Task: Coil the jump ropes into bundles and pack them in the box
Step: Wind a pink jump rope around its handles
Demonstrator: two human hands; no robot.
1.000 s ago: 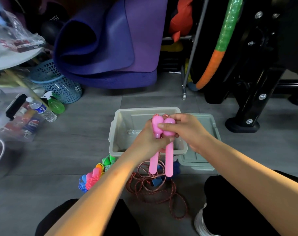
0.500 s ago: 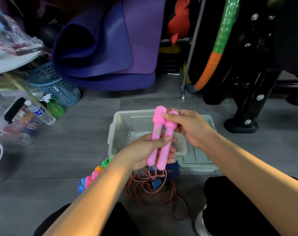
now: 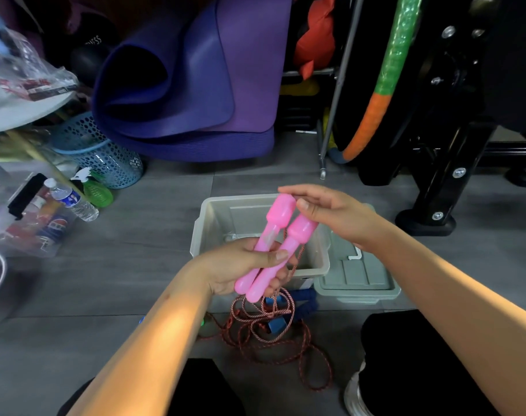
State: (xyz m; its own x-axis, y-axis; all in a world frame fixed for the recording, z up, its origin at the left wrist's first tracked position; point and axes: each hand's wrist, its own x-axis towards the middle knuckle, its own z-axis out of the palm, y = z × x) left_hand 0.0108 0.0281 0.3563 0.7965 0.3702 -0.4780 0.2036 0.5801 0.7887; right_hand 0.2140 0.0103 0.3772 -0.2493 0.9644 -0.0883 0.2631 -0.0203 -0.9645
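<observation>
My left hand (image 3: 240,271) grips two pink jump-rope handles (image 3: 273,244) side by side near their lower ends, tilted up to the right over the grey box (image 3: 201,232). My right hand (image 3: 330,217) hovers at the handles' thick tops with fingers relaxed and loosely extended, holding nothing. The red-and-white rope (image 3: 285,349) hangs from the handles and lies in a loose tangle on the floor in front of the box. Blue handles of another rope (image 3: 276,325) lie under the tangle.
The box's grey lid (image 3: 360,280) lies right of the box. Purple mats (image 3: 195,85), a blue basket (image 3: 105,157), a water bottle (image 3: 72,202) and a green spray bottle (image 3: 98,190) stand behind left. A hoop (image 3: 384,85) and a black machine foot (image 3: 426,217) are right.
My left hand slid down to the handles' lower ends and tilted them. My right hand let go of the tops and opened just above them.
</observation>
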